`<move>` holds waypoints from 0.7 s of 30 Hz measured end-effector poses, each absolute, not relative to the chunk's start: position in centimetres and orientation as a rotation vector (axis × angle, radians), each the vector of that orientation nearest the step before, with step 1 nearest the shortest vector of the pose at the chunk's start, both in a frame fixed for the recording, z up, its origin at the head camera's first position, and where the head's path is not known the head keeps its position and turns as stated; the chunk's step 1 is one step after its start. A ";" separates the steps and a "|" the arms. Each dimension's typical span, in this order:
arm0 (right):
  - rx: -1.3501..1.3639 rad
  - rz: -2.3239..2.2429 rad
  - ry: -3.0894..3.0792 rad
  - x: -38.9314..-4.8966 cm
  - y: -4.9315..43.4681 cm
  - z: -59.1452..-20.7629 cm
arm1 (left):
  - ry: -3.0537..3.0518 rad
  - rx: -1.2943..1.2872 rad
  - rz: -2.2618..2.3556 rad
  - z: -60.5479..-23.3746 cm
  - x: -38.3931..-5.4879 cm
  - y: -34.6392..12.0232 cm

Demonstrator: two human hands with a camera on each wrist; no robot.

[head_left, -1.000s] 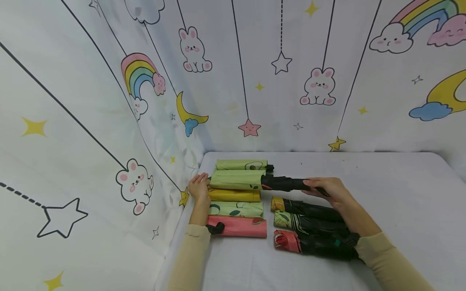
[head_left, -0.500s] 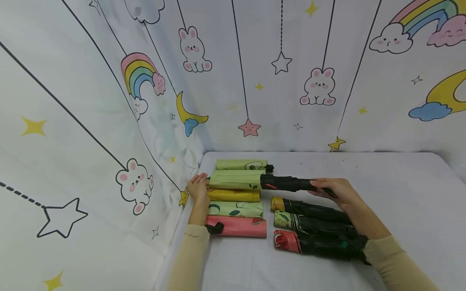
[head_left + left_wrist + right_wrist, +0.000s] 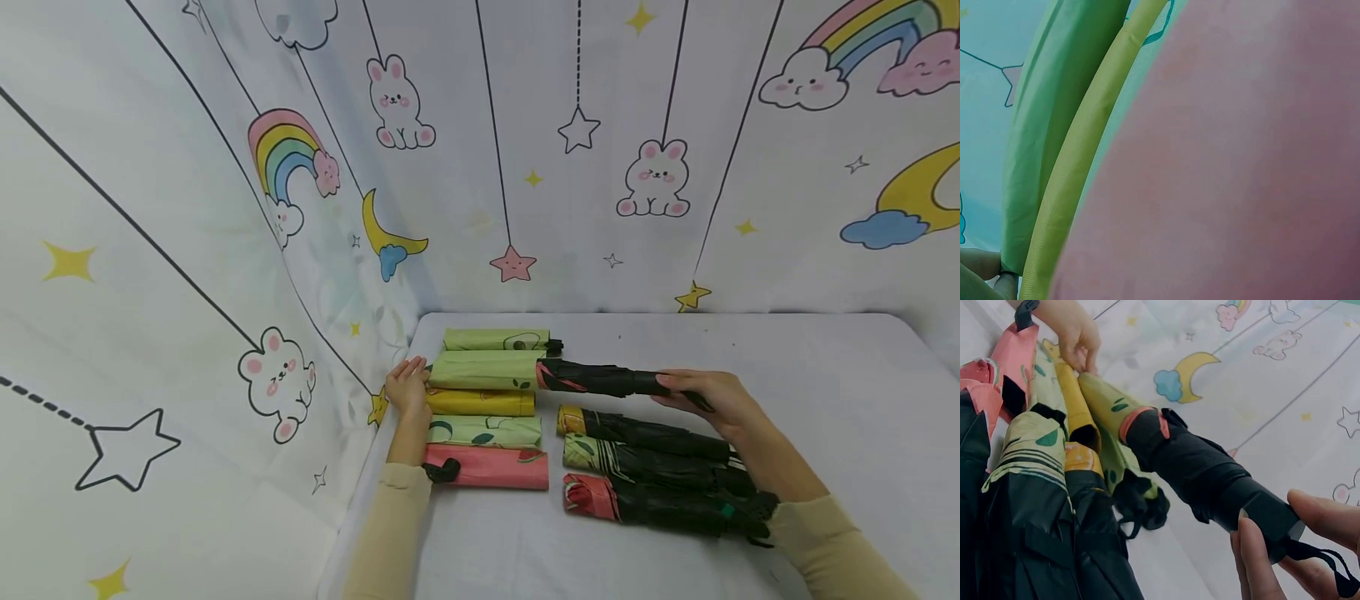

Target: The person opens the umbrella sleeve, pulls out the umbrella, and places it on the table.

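My left grip (image 3: 408, 387) pinches the left end of the green sleeve (image 3: 487, 371), likely to anchor it. Yellow sleeve (image 3: 483, 404) just nearer me. Black umbrella (image 3: 588, 378) partly inside the green sleeve, between my grips. Three uncovered umbrellas (image 3: 667, 469) side by side on the desk (image 3: 825, 375). My right grip (image 3: 712, 397) pinches the black umbrella's handle (image 3: 1260, 511), probably keeping it in line

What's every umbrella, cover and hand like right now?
Held umbrella: folded, partly out.
Held cover: partly on.
Back cover: on, black end poking out.
Yellow cover: off.
Mint cover: off.
Pink cover: off.
Orange umbrella: folded, uncovered.
Green umbrella: folded, uncovered.
Red umbrella: folded, uncovered.
Left hand: pinching held cover.
Right hand: gripping held umbrella.
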State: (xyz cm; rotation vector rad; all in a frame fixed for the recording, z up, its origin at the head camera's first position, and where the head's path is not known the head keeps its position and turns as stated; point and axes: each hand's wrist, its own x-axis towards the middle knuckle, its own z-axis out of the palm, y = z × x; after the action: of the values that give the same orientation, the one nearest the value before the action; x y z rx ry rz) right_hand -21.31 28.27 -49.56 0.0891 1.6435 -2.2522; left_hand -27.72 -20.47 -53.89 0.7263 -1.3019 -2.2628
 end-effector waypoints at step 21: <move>0.075 -2.282 1.521 -20.4 32.3 -50.5 | -1.310 0.725 -2.295 -54.0 -27.7 -21.2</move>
State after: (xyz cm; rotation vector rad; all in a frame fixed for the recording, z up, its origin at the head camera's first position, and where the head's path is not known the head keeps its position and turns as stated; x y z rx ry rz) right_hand -20.43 32.33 -50.55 0.0753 1.5207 -2.2824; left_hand -27.67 -21.22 -54.03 0.7251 -1.3096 -2.2954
